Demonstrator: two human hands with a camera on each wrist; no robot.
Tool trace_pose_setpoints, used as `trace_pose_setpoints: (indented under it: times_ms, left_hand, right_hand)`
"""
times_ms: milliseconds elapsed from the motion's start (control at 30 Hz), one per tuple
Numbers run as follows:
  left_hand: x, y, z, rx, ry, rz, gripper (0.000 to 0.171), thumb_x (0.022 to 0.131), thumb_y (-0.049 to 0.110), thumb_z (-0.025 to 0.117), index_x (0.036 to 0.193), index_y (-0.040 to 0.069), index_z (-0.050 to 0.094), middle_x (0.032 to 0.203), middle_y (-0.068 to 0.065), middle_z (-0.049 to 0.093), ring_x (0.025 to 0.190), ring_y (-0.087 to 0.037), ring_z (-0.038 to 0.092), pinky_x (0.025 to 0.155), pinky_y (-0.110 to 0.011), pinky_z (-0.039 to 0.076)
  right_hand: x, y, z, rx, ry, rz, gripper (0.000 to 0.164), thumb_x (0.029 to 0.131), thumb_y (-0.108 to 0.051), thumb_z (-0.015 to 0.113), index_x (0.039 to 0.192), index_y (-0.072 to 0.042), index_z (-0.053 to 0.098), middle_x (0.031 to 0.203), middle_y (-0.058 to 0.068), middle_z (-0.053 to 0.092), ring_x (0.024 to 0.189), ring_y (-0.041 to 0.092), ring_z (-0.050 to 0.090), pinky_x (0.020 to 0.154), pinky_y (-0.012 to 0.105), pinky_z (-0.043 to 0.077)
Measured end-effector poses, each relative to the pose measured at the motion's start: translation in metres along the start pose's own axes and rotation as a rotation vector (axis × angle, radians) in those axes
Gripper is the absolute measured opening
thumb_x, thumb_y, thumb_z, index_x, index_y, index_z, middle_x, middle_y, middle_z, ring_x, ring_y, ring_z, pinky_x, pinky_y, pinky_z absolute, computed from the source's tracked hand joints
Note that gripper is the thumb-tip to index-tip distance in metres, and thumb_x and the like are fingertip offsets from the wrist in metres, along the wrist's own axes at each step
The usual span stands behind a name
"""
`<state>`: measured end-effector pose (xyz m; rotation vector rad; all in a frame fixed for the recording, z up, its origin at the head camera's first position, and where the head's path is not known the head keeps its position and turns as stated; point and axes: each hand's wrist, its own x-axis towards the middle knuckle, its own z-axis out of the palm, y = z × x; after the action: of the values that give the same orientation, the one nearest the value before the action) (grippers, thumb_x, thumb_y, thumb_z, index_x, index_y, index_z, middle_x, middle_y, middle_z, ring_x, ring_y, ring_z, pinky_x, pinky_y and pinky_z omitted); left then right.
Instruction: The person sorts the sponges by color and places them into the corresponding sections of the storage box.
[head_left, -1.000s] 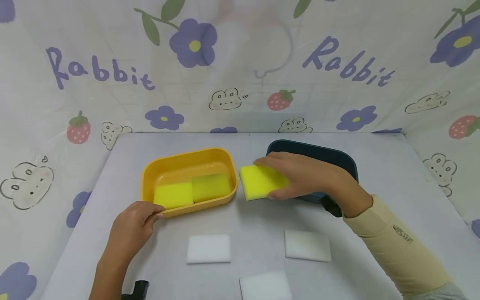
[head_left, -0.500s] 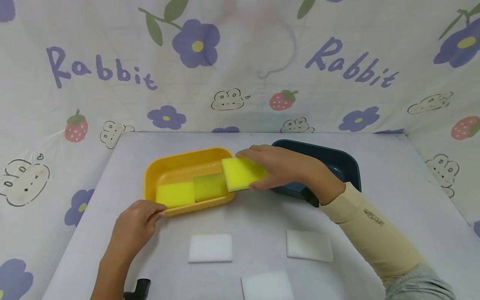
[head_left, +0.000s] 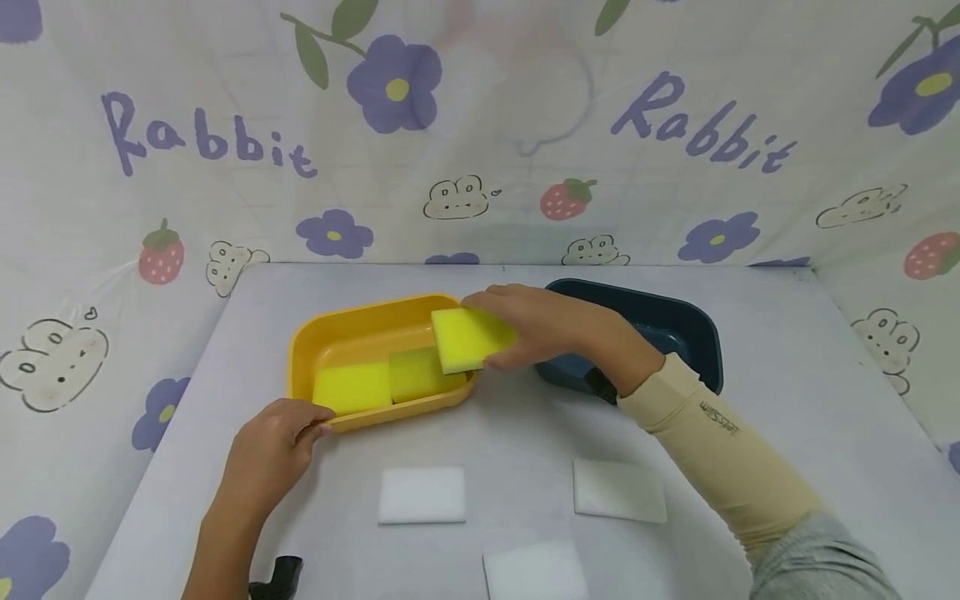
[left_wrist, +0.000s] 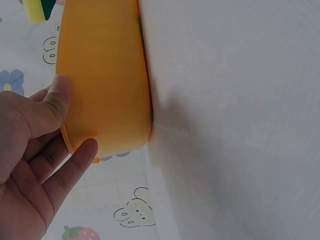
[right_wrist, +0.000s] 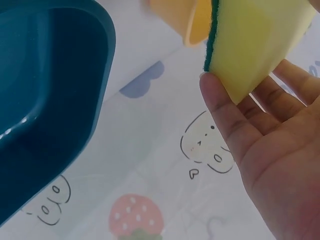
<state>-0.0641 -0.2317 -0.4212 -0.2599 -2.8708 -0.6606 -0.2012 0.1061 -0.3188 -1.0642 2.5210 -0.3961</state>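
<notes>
A yellow sponge [head_left: 469,340] is held in my right hand [head_left: 551,325], above the right end of a yellow tray [head_left: 360,333]. In the right wrist view the sponge [right_wrist: 260,40] shows a dark green scouring layer along one side, and the fingers of my right hand [right_wrist: 280,135] grip its edges. Two more yellow sponges lie side by side in the tray, a left one [head_left: 352,388] and a right one [head_left: 422,373]. My left hand [head_left: 270,446] grips the tray's near left rim, thumb on one side in the left wrist view.
A dark blue tray [head_left: 675,333] stands at the right, partly hidden behind my right arm. Three white rectangular pads lie nearer on the table: a left one [head_left: 422,495], a right one [head_left: 619,490] and a front one [head_left: 536,572]. A patterned curtain [head_left: 495,125] hangs behind.
My right hand has carried the sponge leftwards from beside the dark blue tray to over the yellow tray's right end. The left hand keeps its grip on the rim.
</notes>
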Motion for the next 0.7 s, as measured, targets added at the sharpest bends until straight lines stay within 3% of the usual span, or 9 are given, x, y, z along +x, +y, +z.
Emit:
trace_pose_setpoints:
  times_ms: [467, 700]
  left_hand:
    - [-0.001, 0.0, -0.001, -0.001, 0.017, 0.011, 0.015, 0.082, 0.004, 0.081, 0.097, 0.005, 0.078, 0.093, -0.007, 0.072, 0.091, -0.028, 0.067, 0.083, -0.047, 0.057]
    - [0.001, 0.002, -0.004, -0.014, 0.026, 0.039, 0.016, 0.081, 0.003, 0.083, 0.095, 0.006, 0.078, 0.093, -0.006, 0.072, 0.09, -0.027, 0.067, 0.081, -0.046, 0.058]
  right_hand:
    - [0.03, -0.004, -0.002, 0.008, 0.004, -0.032, 0.076, 0.088, -0.036, 0.076, 0.151, -0.011, 0.042, 0.136, 0.004, 0.053, 0.112, 0.02, 0.049, 0.102, 0.035, 0.045]
    - [0.046, -0.01, 0.0, -0.019, -0.028, 0.004, 0.077, 0.088, -0.038, 0.075, 0.152, -0.013, 0.041, 0.139, 0.005, 0.052, 0.114, 0.02, 0.049, 0.104, 0.036, 0.045]
